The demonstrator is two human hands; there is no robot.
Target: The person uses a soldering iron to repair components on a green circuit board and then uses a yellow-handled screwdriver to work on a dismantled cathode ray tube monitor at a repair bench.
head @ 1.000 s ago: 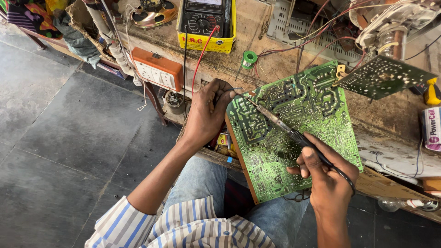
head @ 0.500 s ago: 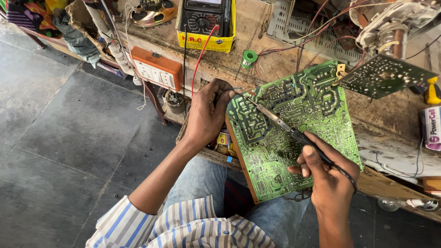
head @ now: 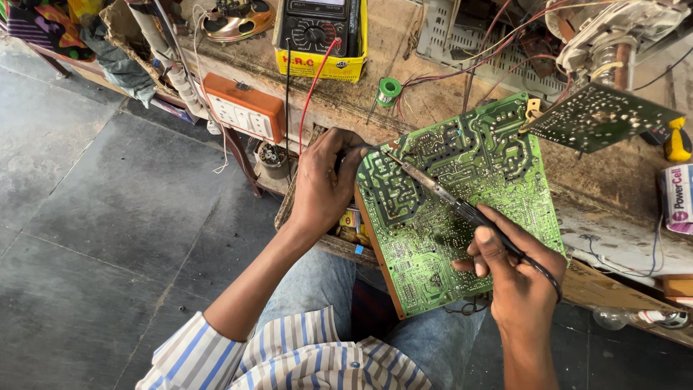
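A green circuit board point(head: 462, 209) leans tilted from the person's lap up against the edge of the bench point(head: 613, 180), copper side up. The left hand point(head: 325, 184) clamps its edge at 9 o'clock, fingers curled round the upper corner. The right hand point(head: 516, 263), at 5 o'clock of the board, is closed pen-style on a soldering iron point(head: 440, 193), whose tip touches the board near its 11 o'clock corner, just beside the left fingertips.

At 12 o'clock of the board lies a green solder spool point(head: 389, 89), and beyond it a yellow-cased multimeter point(head: 320, 32) (its red lead hangs down over the bench front). An orange switchbox point(head: 242, 107) sits at 10 o'clock. A smaller dark board point(head: 603, 117) juts out at 2 o'clock, well above the bench.
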